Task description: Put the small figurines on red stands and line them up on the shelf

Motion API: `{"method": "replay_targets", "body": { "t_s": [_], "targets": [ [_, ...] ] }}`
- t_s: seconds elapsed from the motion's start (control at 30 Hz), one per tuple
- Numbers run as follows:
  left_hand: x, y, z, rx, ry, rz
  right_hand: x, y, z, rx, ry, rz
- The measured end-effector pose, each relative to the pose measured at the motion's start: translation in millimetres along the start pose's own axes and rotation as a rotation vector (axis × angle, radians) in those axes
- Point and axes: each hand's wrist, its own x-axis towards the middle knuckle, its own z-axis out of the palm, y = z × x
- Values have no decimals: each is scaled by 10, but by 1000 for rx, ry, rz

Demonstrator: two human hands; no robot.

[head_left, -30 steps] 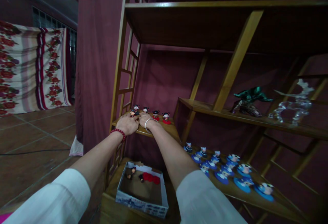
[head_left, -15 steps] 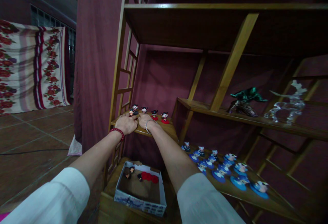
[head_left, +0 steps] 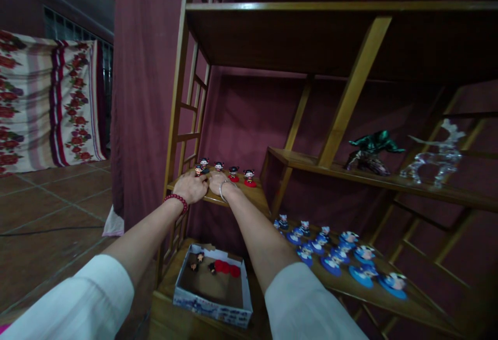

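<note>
On the small upper-left shelf, my left hand (head_left: pixel 193 187), with a red bead bracelet at the wrist, is closed around the lower part of a small dark-haired figurine (head_left: pixel 198 170). Its base is hidden by my fingers. Close beside it, my right hand (head_left: pixel 218 182), wearing a silver bangle, has its fingers curled toward the same spot; what they hold is hidden. Around and behind my hands stand similar figurines: a black-haired one (head_left: pixel 204 163), another (head_left: pixel 219 166), and two on red bases, one (head_left: pixel 233 173) left of the other (head_left: pixel 249 177).
An open cardboard box (head_left: pixel 212 303) below holds small dark-haired figurine pieces (head_left: pixel 211 268) and red discs (head_left: pixel 227 268). Several blue-based figurines (head_left: pixel 332 262) fill the lower right shelf. A green figure (head_left: pixel 375 148) and a clear deer ornament (head_left: pixel 436 156) stand on the middle shelf.
Both hands stay at almost the same place on the shelf. The figurine at my left hand looks slightly shifted, and the whole view has moved a little.
</note>
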Motion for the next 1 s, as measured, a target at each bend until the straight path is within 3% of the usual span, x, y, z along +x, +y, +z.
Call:
{"method": "replay_targets", "body": {
  "t_s": [0.63, 1.0],
  "targets": [
    [2, -15, -5, 13, -9, -6, -80, -27, -56, 19, 1, -9],
    [-13, -18, -15, 8, -14, -23, -256, -16, -88, 97, 77, 35]
  ]
}}
